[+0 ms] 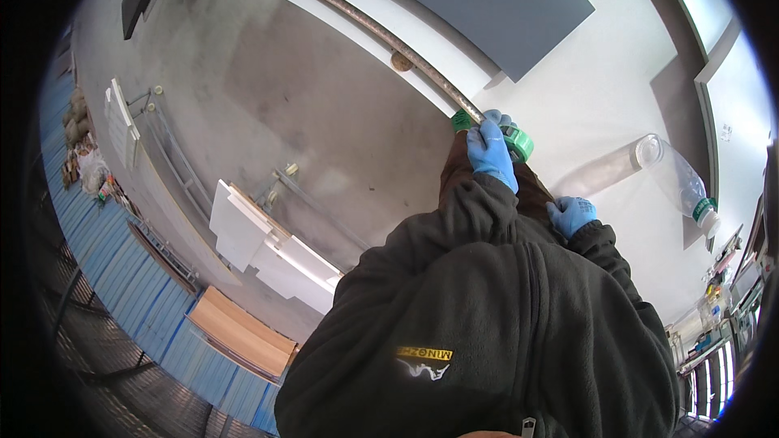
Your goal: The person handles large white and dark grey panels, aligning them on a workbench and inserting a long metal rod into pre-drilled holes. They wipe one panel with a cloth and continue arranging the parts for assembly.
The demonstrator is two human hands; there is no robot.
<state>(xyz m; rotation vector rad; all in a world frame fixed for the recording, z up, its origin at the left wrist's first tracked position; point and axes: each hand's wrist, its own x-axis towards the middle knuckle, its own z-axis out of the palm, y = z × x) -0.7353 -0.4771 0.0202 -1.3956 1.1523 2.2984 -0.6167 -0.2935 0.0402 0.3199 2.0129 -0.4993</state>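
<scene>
My left hand (492, 154), in a blue glove, is closed against a round green roll that looks like tape (519, 143), beside the end of a long brown rod-like edge (365, 20). Its far fingers are partly hidden. In a matching glove, my right hand (573, 216) is curled into a fist at my right side, over the white surface (600, 122). Nothing shows in it. A large clear plastic bottle (682, 178) with a green band and a white cap lies to the right of both hands.
A dark grey panel (519, 12) lies on the white surface ahead. At the right stands a white panel (742, 105). White boards (260, 243) rest on a wheeled frame (284, 178) to the left, near stacked blue sheets (154, 308) and a wood-coloured board (241, 332).
</scene>
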